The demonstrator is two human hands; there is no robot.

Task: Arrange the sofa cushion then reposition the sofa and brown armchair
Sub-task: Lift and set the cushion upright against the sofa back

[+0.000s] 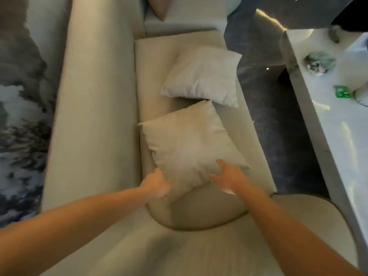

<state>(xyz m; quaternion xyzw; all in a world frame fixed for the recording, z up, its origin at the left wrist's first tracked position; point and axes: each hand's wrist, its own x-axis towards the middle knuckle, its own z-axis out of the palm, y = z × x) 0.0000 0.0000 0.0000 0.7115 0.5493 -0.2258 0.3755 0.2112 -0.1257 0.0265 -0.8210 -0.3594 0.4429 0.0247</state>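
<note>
A beige sofa [93,120] runs from the bottom of the view up the middle, its long backrest on the left. Two pale square cushions lie flat on its seat. The near cushion [189,144] is turned like a diamond. My left hand [156,183] grips its lower left edge. My right hand [229,175] rests on its lower right corner, fingers spread over the fabric. The far cushion [203,76] lies just beyond it, touching its top corner. A brown cushion corner [159,6] shows at the top edge. No brown armchair is recognisable in view.
A pale marble-look low table [338,120] stands to the right of the sofa, carrying a small green card [342,92] and a greenish ornament [319,63]. Dark glossy floor [272,108] lies between sofa and table. A grey patterned wall or rug [20,116] fills the left.
</note>
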